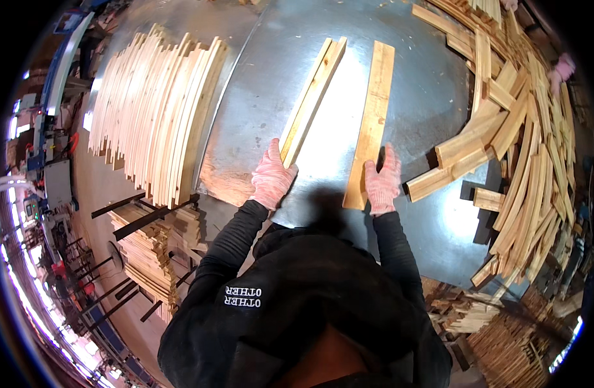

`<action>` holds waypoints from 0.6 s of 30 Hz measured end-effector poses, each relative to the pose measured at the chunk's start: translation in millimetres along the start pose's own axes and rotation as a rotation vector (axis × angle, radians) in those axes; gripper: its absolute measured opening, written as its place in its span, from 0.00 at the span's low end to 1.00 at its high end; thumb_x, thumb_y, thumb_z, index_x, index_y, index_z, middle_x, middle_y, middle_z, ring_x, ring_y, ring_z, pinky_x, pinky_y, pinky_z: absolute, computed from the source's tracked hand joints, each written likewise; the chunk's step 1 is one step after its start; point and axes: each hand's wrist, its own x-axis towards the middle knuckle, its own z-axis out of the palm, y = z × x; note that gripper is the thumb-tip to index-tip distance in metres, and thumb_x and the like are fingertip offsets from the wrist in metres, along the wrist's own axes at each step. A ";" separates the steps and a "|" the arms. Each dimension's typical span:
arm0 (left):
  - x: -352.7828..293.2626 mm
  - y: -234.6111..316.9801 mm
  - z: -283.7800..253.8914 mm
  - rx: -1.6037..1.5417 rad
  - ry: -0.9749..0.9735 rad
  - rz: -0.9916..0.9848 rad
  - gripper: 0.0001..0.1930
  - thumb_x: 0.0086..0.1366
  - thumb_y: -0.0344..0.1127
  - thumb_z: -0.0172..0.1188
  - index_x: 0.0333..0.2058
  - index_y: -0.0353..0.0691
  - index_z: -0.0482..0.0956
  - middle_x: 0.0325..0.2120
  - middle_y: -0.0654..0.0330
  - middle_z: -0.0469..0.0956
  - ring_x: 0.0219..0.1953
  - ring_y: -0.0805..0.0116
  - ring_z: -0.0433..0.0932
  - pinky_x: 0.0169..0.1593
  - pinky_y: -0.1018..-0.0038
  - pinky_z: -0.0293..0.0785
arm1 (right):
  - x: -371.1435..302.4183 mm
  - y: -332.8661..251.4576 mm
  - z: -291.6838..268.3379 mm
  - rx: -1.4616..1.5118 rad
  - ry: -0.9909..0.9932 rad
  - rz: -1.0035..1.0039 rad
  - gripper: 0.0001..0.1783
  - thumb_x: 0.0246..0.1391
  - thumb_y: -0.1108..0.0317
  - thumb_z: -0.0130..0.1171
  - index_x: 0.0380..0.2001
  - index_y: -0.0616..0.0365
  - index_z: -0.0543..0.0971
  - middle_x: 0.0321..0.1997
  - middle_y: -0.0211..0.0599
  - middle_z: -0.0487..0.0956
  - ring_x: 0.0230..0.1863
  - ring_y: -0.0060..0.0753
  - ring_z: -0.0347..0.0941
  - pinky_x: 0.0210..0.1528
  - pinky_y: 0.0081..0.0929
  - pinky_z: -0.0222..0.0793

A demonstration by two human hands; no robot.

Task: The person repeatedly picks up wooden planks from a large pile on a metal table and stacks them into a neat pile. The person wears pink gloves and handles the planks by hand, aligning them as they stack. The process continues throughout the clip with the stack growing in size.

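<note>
Head view: the fingers of your left hand (273,176) look closed around the near end of a pair of narrow slats (318,94), which run away from them over the metal-topped bench (426,116). The fingers of your right hand (383,181) are stretched out, thumb apart, beside the near right edge of a flat board (373,116); you don't seem to grip it, and whether your thumb touches it I cannot tell. Well left of your left fingers, a long row of slats (158,110) lies closely lined up, probably the part already done. Right of your right fingers, a big loose heap of wooden pieces (527,161) looks unsorted, so much appears left.
</note>
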 end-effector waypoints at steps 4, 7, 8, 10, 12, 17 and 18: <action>9.8 -30.9 -13.2 -1.336 -0.487 0.031 0.32 0.64 0.45 0.65 0.62 0.36 0.68 0.50 0.52 0.79 0.50 0.58 0.80 0.52 0.63 0.78 | -8.9 -25.4 9.5 0.511 -0.200 0.032 0.33 0.64 0.62 0.58 0.68 0.61 0.63 0.66 0.49 0.70 0.64 0.41 0.68 0.66 0.34 0.64; -10.0 -20.3 -10.1 -2.059 -0.756 -0.401 0.25 0.69 0.51 0.61 0.56 0.38 0.75 0.43 0.58 0.82 0.41 0.63 0.82 0.45 0.67 0.82 | -18.1 -63.1 27.1 1.017 -0.651 0.170 0.42 0.64 0.53 0.59 0.71 0.64 0.54 0.64 0.52 0.72 0.65 0.42 0.69 0.67 0.30 0.61; -9.8 -22.3 2.6 -2.093 -0.742 -0.418 0.25 0.70 0.50 0.59 0.57 0.39 0.74 0.44 0.58 0.82 0.43 0.63 0.82 0.47 0.68 0.80 | -21.1 -70.9 40.8 1.284 -0.816 0.251 0.46 0.64 0.52 0.59 0.73 0.66 0.50 0.65 0.52 0.71 0.66 0.42 0.67 0.68 0.30 0.60; -3.3 -43.3 48.2 -2.167 -0.707 -0.457 0.25 0.72 0.50 0.56 0.59 0.39 0.72 0.47 0.57 0.81 0.46 0.61 0.81 0.51 0.70 0.78 | -24.8 -91.4 64.6 1.143 -0.757 0.184 0.52 0.62 0.50 0.61 0.73 0.66 0.44 0.67 0.53 0.67 0.68 0.43 0.64 0.69 0.30 0.58; 1.3 -44.1 41.3 -1.042 -0.454 -0.291 0.23 0.73 0.48 0.53 0.58 0.39 0.72 0.48 0.56 0.80 0.47 0.60 0.81 0.51 0.68 0.77 | -24.6 -102.7 73.3 1.015 -0.765 0.190 0.57 0.60 0.48 0.63 0.74 0.66 0.39 0.69 0.55 0.64 0.70 0.44 0.60 0.70 0.30 0.56; -21.1 -63.7 -0.8 -0.363 -0.254 -0.036 0.39 0.60 0.46 0.65 0.67 0.42 0.60 0.55 0.45 0.74 0.54 0.47 0.76 0.55 0.60 0.74 | -16.4 -140.2 74.2 0.478 -0.935 0.161 0.65 0.55 0.40 0.63 0.73 0.67 0.34 0.68 0.63 0.64 0.70 0.53 0.62 0.68 0.31 0.59; -28.4 -74.1 -0.6 -0.530 -0.166 -0.020 0.43 0.57 0.45 0.67 0.68 0.43 0.58 0.55 0.45 0.74 0.54 0.45 0.76 0.55 0.58 0.73 | -16.4 -154.6 73.1 0.356 -0.978 0.134 0.65 0.55 0.39 0.62 0.73 0.67 0.34 0.67 0.65 0.66 0.69 0.55 0.64 0.67 0.32 0.60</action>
